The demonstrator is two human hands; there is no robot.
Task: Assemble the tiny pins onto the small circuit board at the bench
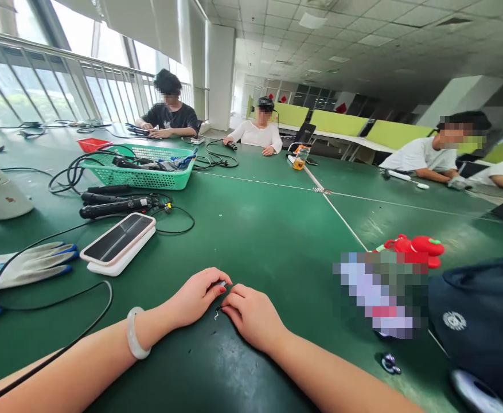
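Note:
My left hand (199, 295), with a pale bangle (137, 334) on its wrist, pinches a small grey piece (222, 283) between thumb and forefinger. Most of that piece is covered by the fingers, so its kind is unclear. Close against it on the right, my right hand (254, 316) has its fingertips closed on a small bent metal wire (217, 314) with a dark end. The wire's zigzag tip sticks out below the fingers, just over the green tabletop (260, 229). The two hands nearly touch at the fingertips.
Left lie a phone (120, 238) on a white box, work gloves (36, 267), black-handled tools (117, 203) and cables. A green basket (148, 178) stands behind. Right are a dark bag (483, 321), a red plush toy (418, 249) and a small shiny object (389, 363). Several people sit around the table.

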